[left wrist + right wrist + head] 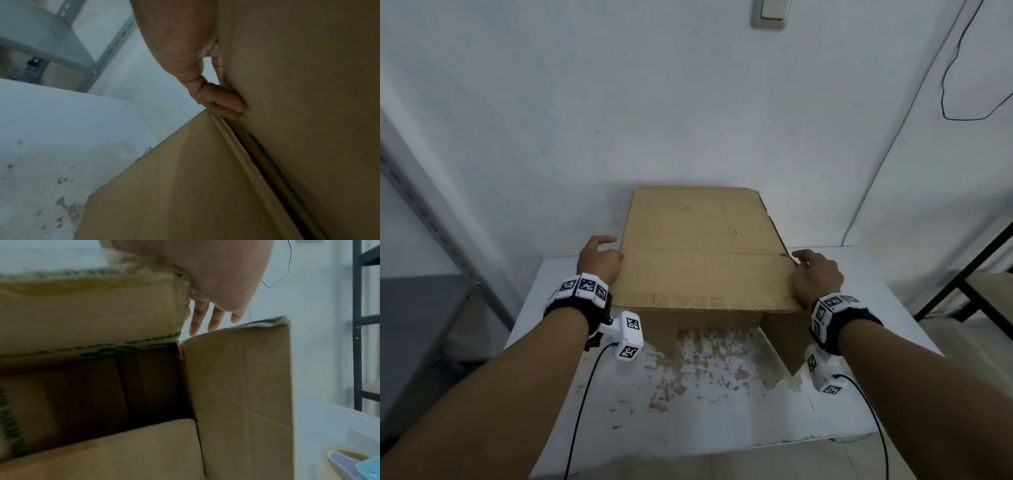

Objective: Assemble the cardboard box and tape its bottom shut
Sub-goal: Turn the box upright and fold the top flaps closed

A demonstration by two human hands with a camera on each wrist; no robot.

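A brown cardboard box (698, 222) lies on its side on the white table (688, 394), its open end towards me. The upper flap (705, 277) sticks out level over the opening. My left hand (599, 257) grips that flap's left edge, thumb on top and curled fingers (222, 99) underneath. My right hand (815, 274) rests its palm on the flap's right corner, with straight fingers (205, 318) hanging past the edge. The right side flap (238, 386) stands outwards and the lower flap (123, 451) lies flat. No tape is in view.
The table's paint is worn in front of the box. A grey metal shelf (431, 219) holding a water bottle (26, 71) stands on the left, a black rack (969, 284) on the right. A pale blue object (353, 465) lies on the table right of the box.
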